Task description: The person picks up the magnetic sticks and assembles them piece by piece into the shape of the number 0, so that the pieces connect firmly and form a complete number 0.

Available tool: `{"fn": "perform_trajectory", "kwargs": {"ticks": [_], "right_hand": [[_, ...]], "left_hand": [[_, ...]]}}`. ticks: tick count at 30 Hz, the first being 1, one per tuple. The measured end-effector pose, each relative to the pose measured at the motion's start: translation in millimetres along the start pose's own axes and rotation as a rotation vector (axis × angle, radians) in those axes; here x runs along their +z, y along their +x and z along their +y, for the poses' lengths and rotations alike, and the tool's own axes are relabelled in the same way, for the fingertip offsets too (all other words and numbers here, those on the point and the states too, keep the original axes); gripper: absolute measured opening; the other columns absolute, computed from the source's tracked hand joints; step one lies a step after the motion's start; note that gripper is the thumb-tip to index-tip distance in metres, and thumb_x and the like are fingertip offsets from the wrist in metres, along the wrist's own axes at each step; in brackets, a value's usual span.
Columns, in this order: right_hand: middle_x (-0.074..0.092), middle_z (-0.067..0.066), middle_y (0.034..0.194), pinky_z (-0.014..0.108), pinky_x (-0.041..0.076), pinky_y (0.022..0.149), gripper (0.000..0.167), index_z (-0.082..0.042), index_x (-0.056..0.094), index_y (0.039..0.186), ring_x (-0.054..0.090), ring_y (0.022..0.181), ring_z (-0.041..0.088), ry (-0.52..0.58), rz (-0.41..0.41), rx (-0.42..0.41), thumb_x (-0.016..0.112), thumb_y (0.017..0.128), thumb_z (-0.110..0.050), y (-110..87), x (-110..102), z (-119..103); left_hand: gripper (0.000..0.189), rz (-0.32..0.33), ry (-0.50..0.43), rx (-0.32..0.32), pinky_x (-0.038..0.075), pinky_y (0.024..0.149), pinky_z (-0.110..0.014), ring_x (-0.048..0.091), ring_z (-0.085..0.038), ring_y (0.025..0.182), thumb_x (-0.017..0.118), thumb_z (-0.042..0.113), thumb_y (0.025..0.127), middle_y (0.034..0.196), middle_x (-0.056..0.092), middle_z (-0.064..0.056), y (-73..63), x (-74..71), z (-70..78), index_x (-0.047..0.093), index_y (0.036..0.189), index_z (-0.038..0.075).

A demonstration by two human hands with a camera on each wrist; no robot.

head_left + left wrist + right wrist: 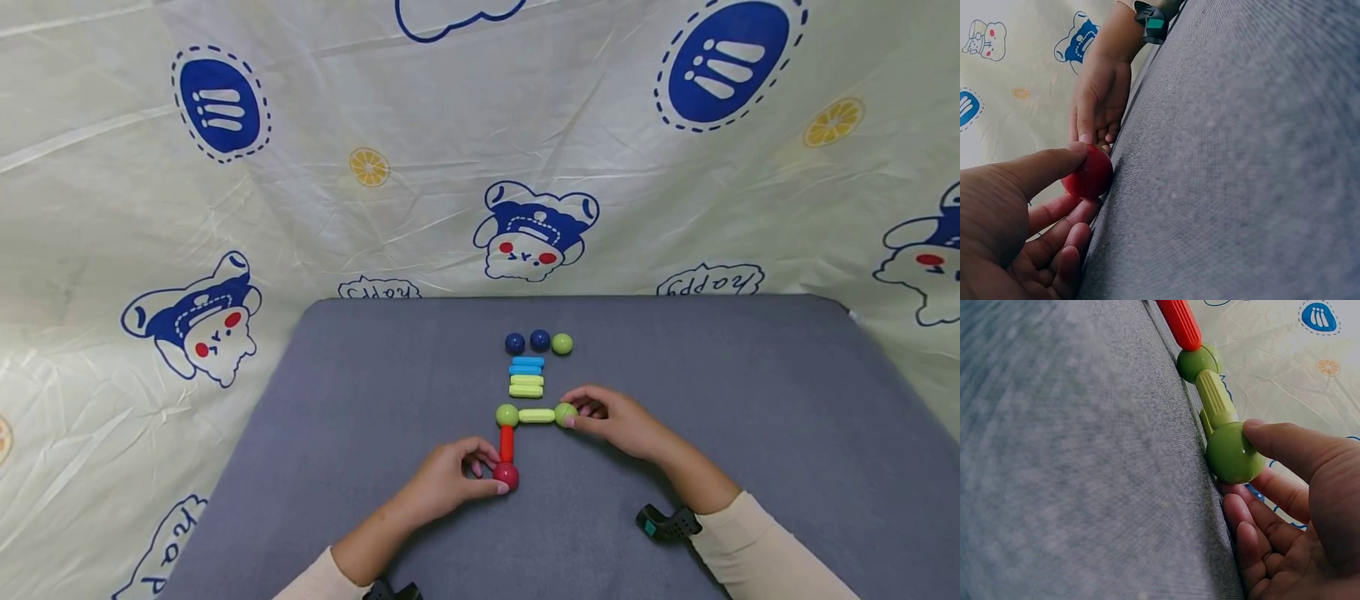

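An L-shaped chain of toy balls and rods lies on the grey table. My left hand [447,479] pinches the red ball [506,477] at its near end, thumb on one side and fingers on the other. From that ball a red rod [507,444] runs away from me to a green corner ball [507,415]. A yellow-green rod [536,416] leads right from the corner to another green ball [566,414]. My right hand [617,421] pinches this end ball between thumb and fingers; the right wrist view shows the grip on the green ball [1235,453] closely.
Beyond the chain lie two yellow-green rods [527,386] and two blue rods [527,366], stacked in parallel. Behind them sit two dark blue balls [514,343] and a loose green ball [562,344]. A printed curtain [435,225] hangs past the table's far edge.
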State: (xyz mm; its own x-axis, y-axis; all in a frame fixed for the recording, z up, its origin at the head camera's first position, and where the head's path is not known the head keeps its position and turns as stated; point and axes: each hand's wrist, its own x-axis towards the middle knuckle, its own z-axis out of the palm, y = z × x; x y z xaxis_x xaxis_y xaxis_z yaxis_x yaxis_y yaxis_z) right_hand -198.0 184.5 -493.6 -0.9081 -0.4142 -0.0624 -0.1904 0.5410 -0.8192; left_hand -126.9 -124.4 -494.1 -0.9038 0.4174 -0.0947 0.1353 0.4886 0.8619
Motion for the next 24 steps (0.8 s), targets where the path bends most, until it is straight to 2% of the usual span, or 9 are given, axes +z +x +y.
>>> {"fn": "perform_trajectory", "kwargs": {"ticks": [13, 19, 24], "right_hand": [[0.066, 0.004, 0.104, 0.024, 0.047, 0.076, 0.032, -0.013, 0.067, 0.123, 0.057, 0.09, 0.016, 0.002, -0.004, 0.0, 0.071, 0.095, -0.029, 0.3, 0, -1], [0.065, 0.004, 0.103, 0.023, 0.048, 0.076, 0.032, -0.013, 0.067, 0.123, 0.057, 0.09, 0.015, 0.009, -0.005, -0.004, 0.072, 0.095, -0.028, -0.2, 0, 0], [0.065, 0.004, 0.103, 0.023, 0.048, 0.076, 0.032, -0.013, 0.067, 0.123, 0.057, 0.089, 0.014, 0.012, -0.004, -0.006, 0.072, 0.095, -0.028, -0.1, 0, 1]], "left_hand": [[0.027, 0.003, 0.009, -0.025, 0.047, 0.069, -0.022, 0.057, -0.007, 0.081, 0.086, 0.032, 0.081, 0.094, 0.068, 0.01, -1.7, -0.6, 1.5, 0.07, 0.102, 0.025], [0.031, -0.004, -0.013, 0.0, 0.049, 0.071, -0.022, 0.059, -0.008, 0.082, 0.085, 0.033, 0.082, 0.099, 0.068, 0.005, -0.3, -5.0, 2.8, 0.07, 0.106, 0.021], [0.034, 0.026, -0.05, 0.033, 0.05, 0.07, -0.022, 0.06, -0.009, 0.083, 0.083, 0.031, 0.085, 0.101, 0.069, 0.0, 8.8, -11.0, 4.7, 0.07, 0.111, 0.014]]}}
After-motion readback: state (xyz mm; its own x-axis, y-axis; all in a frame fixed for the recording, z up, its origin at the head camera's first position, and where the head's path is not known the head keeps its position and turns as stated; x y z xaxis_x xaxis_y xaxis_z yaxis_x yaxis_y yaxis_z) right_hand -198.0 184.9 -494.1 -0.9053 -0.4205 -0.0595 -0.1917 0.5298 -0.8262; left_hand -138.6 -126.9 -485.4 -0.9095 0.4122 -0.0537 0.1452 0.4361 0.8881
